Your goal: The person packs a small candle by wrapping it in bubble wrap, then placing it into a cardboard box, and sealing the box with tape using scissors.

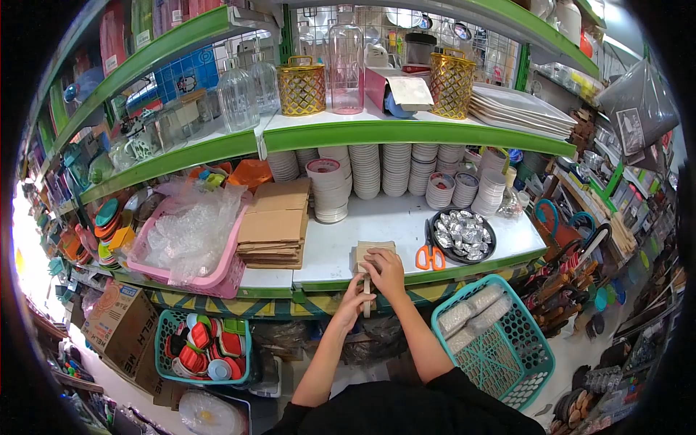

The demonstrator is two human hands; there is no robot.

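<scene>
A small brown cardboard box (pixel 370 251) sits at the front edge of the white shelf (pixel 341 239). My right hand (pixel 385 270) lies on top of the box, fingers curled over its front. My left hand (pixel 354 299) is just below the shelf edge, touching the box's hanging front flap (pixel 367 296). Orange-handled scissors (pixel 431 255) lie right of the box, apart from both hands. A black round tray (pixel 464 233) of foil-wrapped pieces is beside the scissors.
A stack of flat cardboard (pixel 275 223) and a pink basket (pixel 190 246) with bubble wrap lie to the left. Stacks of white bowls (pixel 380 170) line the shelf's back. Two teal baskets (pixel 494 341) (pixel 205 346) stand on the floor below.
</scene>
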